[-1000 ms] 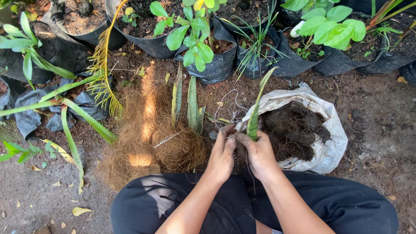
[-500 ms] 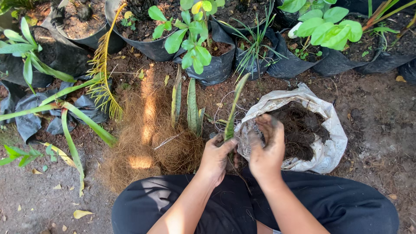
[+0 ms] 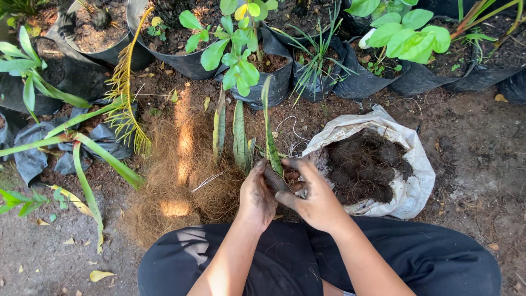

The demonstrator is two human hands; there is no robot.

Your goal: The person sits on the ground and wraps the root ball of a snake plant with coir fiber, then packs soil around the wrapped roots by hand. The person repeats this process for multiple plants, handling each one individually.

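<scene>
Both hands were closed around the bottom of one long green leaf cutting [image 3: 269,137]. The left hand [image 3: 257,194] cupped the dirty root end from one side, and the right hand [image 3: 312,200] pressed in from the other side, fingers wrapped tight. The leaf stood almost straight up out of the grip, with its tip near the black plant bags [image 3: 274,82] far above the hands.

A moment before, the leaf leaned toward the white sack of dark soil [image 3: 405,181], and the right hand was up at the sack's edge. By now the leaf had swung away from the sack and stood more upright, and both hands had come together again just beside the sack's open mouth. It looked like soil had been picked up and was being packed around the root end, because both hands were dark with dirt.

Just to the left of the grip, two more leaf cuttings [image 3: 230,134] stood in a pile of brown coconut fibre [image 3: 175,181]. Below the hands were the person's legs in black trousers [image 3: 438,263]. The ground [image 3: 482,142] around was bare brown earth.
</scene>
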